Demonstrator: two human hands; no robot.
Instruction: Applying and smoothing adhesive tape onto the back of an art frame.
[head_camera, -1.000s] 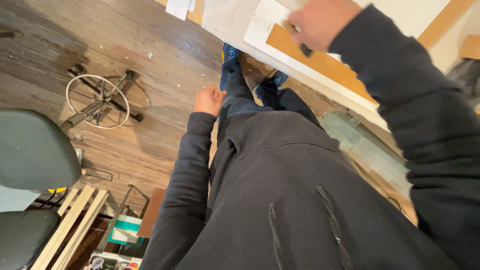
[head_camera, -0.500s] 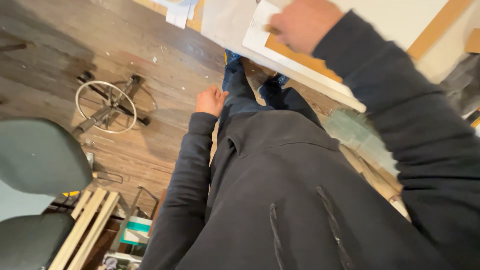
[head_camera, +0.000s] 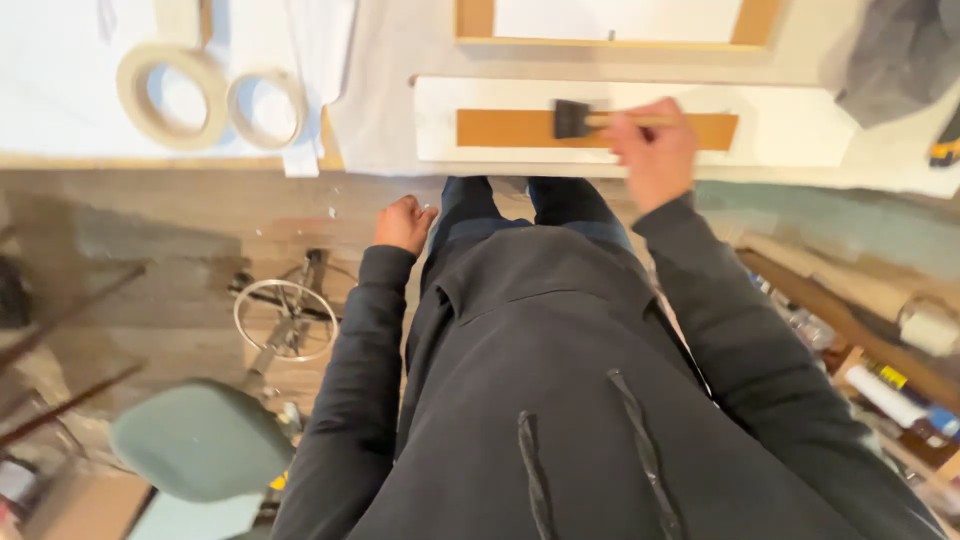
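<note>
We've got the right hand (head_camera: 655, 150) w/ grip pinching the brush (head_camera: 573, 119), resting on the tan strip (head_camera: 520, 129) on the table (head_camera: 400, 60). Strip looks mostly unpainted, white surround done. Left hand (head_camera: 403, 224) hangs loose, empty.

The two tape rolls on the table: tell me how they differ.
The left tape roll is larger across, with a wider band; the right tape roll is smaller and thinner-walled. The left one lies nearer the table's left end; the right one lies closer to the right hand holding the brush. Both are pale cream, lie flat and untouched.
</note>
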